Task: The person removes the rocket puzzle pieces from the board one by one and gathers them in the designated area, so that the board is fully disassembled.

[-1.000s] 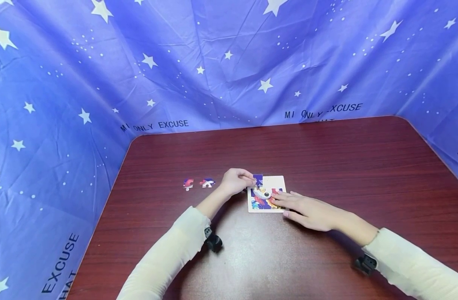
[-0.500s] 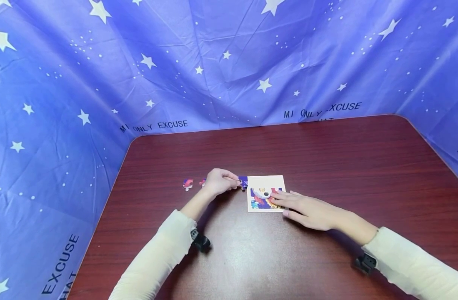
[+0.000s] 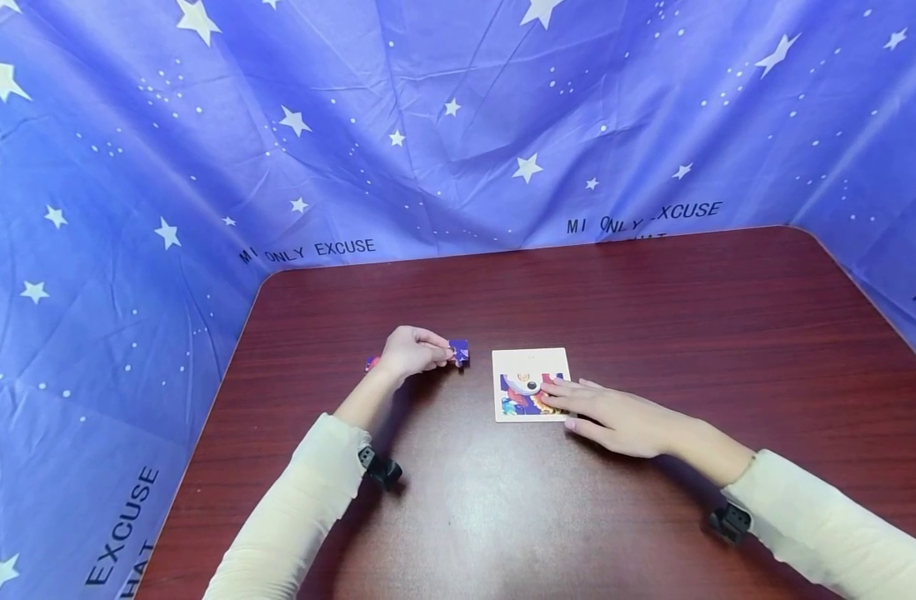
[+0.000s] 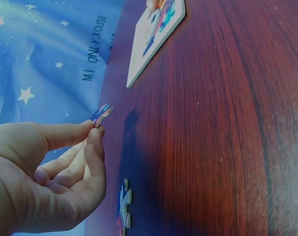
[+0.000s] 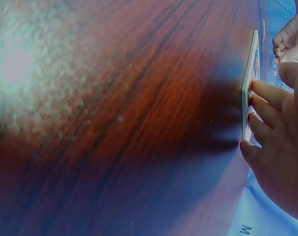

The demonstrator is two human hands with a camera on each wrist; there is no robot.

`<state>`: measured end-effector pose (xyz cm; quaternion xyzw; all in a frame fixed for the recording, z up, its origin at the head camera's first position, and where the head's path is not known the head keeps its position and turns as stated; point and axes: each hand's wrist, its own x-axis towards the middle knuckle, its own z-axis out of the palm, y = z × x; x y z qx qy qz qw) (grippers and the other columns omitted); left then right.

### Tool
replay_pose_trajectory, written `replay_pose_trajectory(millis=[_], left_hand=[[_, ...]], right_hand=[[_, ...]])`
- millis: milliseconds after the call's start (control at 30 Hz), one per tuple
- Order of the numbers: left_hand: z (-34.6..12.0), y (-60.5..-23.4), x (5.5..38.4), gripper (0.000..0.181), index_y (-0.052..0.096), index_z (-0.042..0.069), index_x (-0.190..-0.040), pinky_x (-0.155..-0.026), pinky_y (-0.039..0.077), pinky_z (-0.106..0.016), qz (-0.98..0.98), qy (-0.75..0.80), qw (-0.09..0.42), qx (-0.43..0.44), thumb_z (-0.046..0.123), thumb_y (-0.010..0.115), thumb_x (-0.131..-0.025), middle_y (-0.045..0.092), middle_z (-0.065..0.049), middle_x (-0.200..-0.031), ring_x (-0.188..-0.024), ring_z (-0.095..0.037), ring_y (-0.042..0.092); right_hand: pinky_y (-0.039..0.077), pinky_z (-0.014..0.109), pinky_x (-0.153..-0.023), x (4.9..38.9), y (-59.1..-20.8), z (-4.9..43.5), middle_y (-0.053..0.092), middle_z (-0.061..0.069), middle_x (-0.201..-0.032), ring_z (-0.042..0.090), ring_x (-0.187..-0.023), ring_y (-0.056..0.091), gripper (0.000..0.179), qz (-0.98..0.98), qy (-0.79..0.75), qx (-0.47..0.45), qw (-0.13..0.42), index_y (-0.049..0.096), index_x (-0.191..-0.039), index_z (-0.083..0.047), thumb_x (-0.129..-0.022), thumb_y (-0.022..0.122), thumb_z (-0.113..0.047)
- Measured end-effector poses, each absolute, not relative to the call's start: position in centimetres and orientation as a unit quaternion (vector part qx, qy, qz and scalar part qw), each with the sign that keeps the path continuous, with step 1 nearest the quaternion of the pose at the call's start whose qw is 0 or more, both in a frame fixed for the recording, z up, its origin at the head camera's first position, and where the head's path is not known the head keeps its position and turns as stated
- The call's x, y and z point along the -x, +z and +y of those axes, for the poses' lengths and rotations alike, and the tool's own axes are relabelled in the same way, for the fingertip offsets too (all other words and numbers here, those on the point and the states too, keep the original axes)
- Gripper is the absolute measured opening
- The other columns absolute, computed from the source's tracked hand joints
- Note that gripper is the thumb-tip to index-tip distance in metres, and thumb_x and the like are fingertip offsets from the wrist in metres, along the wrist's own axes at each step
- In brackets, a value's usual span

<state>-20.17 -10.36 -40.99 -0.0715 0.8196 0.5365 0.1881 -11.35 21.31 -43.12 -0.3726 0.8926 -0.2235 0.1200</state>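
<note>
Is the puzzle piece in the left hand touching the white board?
Apart. The head view shows a strip of table between the held piece and the board.

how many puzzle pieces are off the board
3: a purple piece pinched by the left hand, a white-and-blue piece on the table in the left wrist view, and a red piece partly hidden by the left arm. More may be hidden.

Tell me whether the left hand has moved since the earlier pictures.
Yes: in the head view, the left hand has moved left, away from the jigsaw board.
</note>
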Motion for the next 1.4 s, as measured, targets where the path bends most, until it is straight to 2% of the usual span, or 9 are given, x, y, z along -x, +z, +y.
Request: replay_pose_trajectory(millis=[200,267,467,600,900,1200,1400], left_hand=[[-10.8,-41.4,20.4,0.016,0.071,-0.007,-0.095,-0.064,0.058,-0.023,0.822,0.53,0.187,0.088,0.001,0.072,-0.081,0.073,-0.006,-0.071,-0.057,-0.004,0.063],[-10.9,-41.5,20.5,0.015,0.071,-0.007,-0.093,-0.064,0.058,-0.024,0.827,0.524,0.184,0.091,0.001,0.072,-0.081,0.071,-0.004,-0.068,-0.056,-0.004,0.063],[-11.5,-41.0,21.0,0.014,0.073,-0.004,-0.091,-0.057,0.055,-0.021,0.842,0.505,0.17,0.089,0.005,0.075,-0.08,0.07,-0.001,-0.064,-0.054,-0.004,0.062],[-11.7,-40.5,21.3,0.014,0.073,-0.004,-0.092,-0.058,0.056,-0.021,0.842,0.507,0.16,0.089,0.005,0.075,-0.08,0.071,-0.001,-0.065,-0.055,-0.005,0.063],[-11.2,-41.3,21.1,0.012,0.073,-0.003,-0.09,-0.056,0.054,-0.019,0.847,0.488,0.194,0.084,0.003,0.073,-0.08,0.067,0.001,-0.061,-0.053,-0.003,0.061],[-10.4,-41.3,20.7,0.014,0.072,-0.008,-0.091,-0.058,0.057,-0.021,0.844,0.492,0.204,0.069,-0.001,0.072,-0.079,0.069,-0.004,-0.063,-0.051,-0.002,0.06],[-10.3,-41.3,20.6,0.011,0.073,-0.006,-0.088,-0.06,0.058,-0.024,0.86,0.467,0.197,0.062,0.001,0.071,-0.08,0.072,-0.007,-0.066,-0.051,-0.003,0.06]], right_hand=[[0.027,0.053,-0.115,11.4,-43.1,21.3,0.037,0.007,-0.155,0.028,-0.143,0.035,0.044,0.892,-0.224,0.374,0.119,0.045,-0.144,-0.017,-0.102,0.045,-0.03],[0.027,0.053,-0.114,11.4,-43.1,21.3,0.038,0.006,-0.155,0.028,-0.143,0.036,0.044,0.893,-0.223,0.374,0.116,0.045,-0.144,-0.017,-0.102,0.045,-0.03],[0.028,0.054,-0.114,11.3,-43.0,21.2,0.039,0.008,-0.154,0.029,-0.142,0.036,0.044,0.891,-0.226,0.376,0.115,0.046,-0.143,-0.016,-0.101,0.046,-0.029],[0.028,0.054,-0.114,11.3,-43.0,21.3,0.039,0.007,-0.154,0.028,-0.143,0.036,0.044,0.892,-0.224,0.375,0.118,0.045,-0.144,-0.017,-0.101,0.046,-0.029],[0.027,0.054,-0.114,11.3,-43.1,21.3,0.039,0.007,-0.154,0.028,-0.143,0.036,0.044,0.891,-0.224,0.378,0.117,0.045,-0.144,-0.016,-0.102,0.044,-0.029],[0.027,0.053,-0.114,11.3,-43.2,21.3,0.038,0.006,-0.155,0.028,-0.143,0.036,0.044,0.891,-0.227,0.377,0.113,0.045,-0.144,-0.017,-0.102,0.045,-0.029],[0.028,0.053,-0.114,11.3,-43.2,21.3,0.039,0.006,-0.154,0.028,-0.142,0.037,0.043,0.891,-0.226,0.379,0.108,0.046,-0.144,-0.018,-0.102,0.045,-0.029]])
